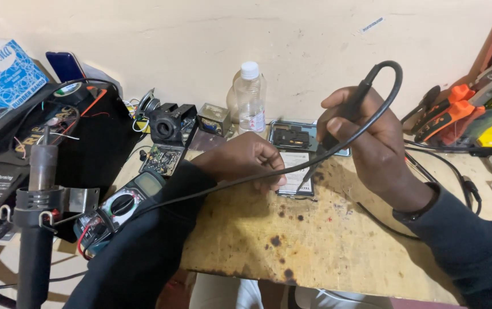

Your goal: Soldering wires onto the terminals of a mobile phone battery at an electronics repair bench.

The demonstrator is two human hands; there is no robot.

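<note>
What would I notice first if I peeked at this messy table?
Right in the middle, the right hand pinches a black probe with a looping cable over an opened phone, which the left hand steadies. At the left sit a multimeter and a tall grey tool handle.

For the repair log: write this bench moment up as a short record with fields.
Left hand: rests on the opened phone, fingers curled at its edge
Right hand: grips a black probe, tip down at the phone
Probe cable: loops over the right hand, runs left toward the meter
Meter: lies left of the sleeve, dial up
Behind phone: clear plastic bottle, white cap
Left edge: hot air tool in its holder
Right edge: orange-handled tools
Surface: stained wooden bench
</note>
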